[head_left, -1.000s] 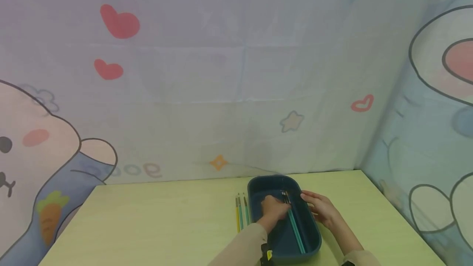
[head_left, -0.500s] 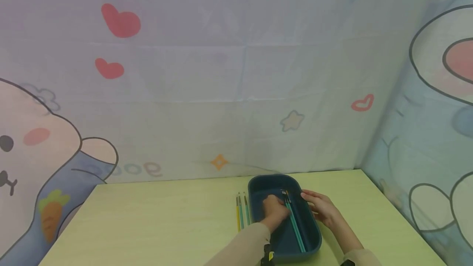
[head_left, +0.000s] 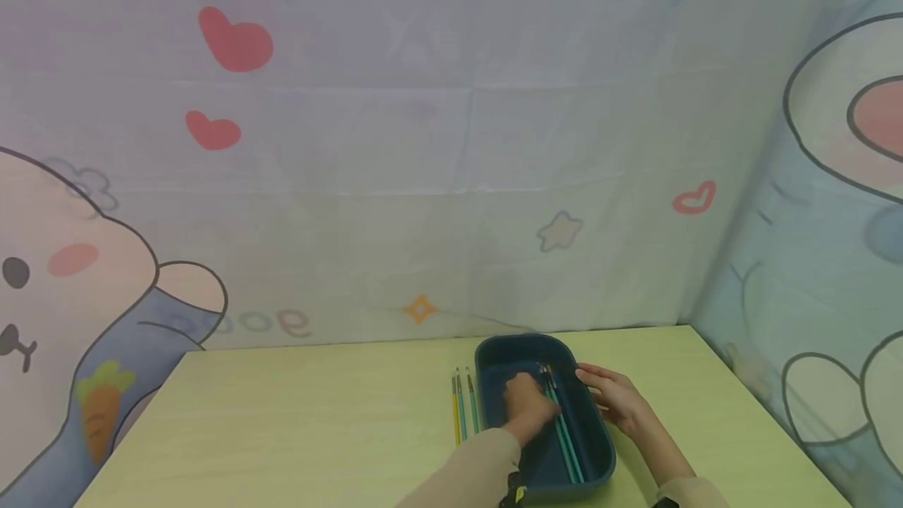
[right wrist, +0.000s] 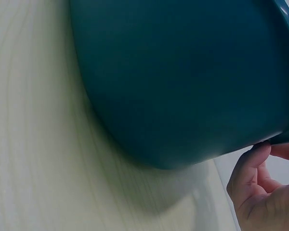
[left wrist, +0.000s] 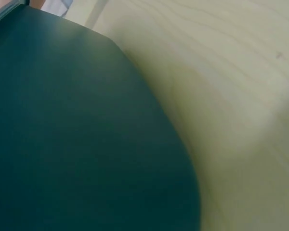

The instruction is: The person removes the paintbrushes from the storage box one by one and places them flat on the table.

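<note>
- Slightly further right than before, the left hand (head_left: 527, 406) lies inside the dark tray (head_left: 596, 457), lower centre, fingers curled on the teal pencils (head_left: 564, 433).
- Right hand (head_left: 612, 398) touches the tray's right rim, fingers relaxed.
- Three pencils (head_left: 462, 414) lie on the counter (head_left: 296, 422), just left.

Soft, even, slightly hazy. Faint shadow on the tabletop (right wrist: 149, 197) beneath the tray (right wrist: 183, 77); wrist close-ups blurred.

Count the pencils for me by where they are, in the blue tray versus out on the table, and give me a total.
Pencils on the table left of the blue tray: 3
Pencils in the tray, by the left hand: 2 showing
Total: 5
</note>
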A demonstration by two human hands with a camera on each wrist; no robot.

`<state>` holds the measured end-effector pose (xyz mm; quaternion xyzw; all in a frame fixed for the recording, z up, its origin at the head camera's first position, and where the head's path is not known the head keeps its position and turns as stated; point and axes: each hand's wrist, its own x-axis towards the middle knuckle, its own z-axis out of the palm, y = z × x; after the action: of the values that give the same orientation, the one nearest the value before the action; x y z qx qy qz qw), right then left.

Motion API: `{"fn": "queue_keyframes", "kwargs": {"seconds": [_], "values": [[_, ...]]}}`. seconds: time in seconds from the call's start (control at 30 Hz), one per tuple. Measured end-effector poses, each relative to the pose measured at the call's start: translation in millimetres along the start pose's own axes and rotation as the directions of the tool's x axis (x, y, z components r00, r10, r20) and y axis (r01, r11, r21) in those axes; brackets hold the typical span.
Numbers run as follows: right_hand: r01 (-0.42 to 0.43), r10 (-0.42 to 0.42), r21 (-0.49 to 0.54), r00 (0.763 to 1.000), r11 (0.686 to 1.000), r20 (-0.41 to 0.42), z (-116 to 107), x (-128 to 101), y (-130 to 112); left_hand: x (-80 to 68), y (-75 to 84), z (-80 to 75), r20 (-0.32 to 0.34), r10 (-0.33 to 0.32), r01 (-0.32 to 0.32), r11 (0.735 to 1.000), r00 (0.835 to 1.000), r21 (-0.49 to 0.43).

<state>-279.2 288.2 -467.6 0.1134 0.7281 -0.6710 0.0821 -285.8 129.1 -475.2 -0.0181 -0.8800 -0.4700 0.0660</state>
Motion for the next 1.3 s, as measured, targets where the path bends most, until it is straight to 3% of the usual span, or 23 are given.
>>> {"fn": "queue_keyframes", "kwargs": {"seconds": [0.2, 0.43, 0.67, 0.93, 1.17, 1.3], "values": [[-0.009, 0.009, -0.002, 1.0, 1.0, -0.004, 0.7, -0.8, -1.9, -0.1, 1.4, 0.1, -0.006, -0.035, 0.035, 0.999, 0.999, -0.029], [-0.009, 0.009, -0.017, 1.0, 1.0, -0.004, 1.0, -1.8, -2.5, -2.7, 1.4, -0.9, -0.029, -0.024, 0.023, 0.999, 0.999, -0.037], [-0.011, 0.011, -0.019, 1.0, 1.0, -0.006, 0.9, -2.0, -2.2, -1.1, -0.1, -2.4, -0.009, -0.032, 0.032, 0.998, 0.999, -0.061], [-0.029, 0.028, -0.026, 1.0, 0.999, -0.003, 0.0, -0.2, -2.4, 3.6, -3.0, -4.4, 0.044, -0.126, 0.131, 0.983, 0.991, -0.129], [-0.029, 0.029, -0.04, 1.0, 0.999, 0.001, 0.7, 0.5, -2.3, 0.1, 0.4, -15.8, 0.159, -0.212, 0.246, 0.94, 0.964, -0.237], [-0.029, 0.029, -0.041, 1.0, 0.999, -0.005, 1.3, -0.4, -2.6, -2.1, 1.5, -21.8, 0.194, -0.231, 0.278, 0.922, 0.953, -0.269]]}}
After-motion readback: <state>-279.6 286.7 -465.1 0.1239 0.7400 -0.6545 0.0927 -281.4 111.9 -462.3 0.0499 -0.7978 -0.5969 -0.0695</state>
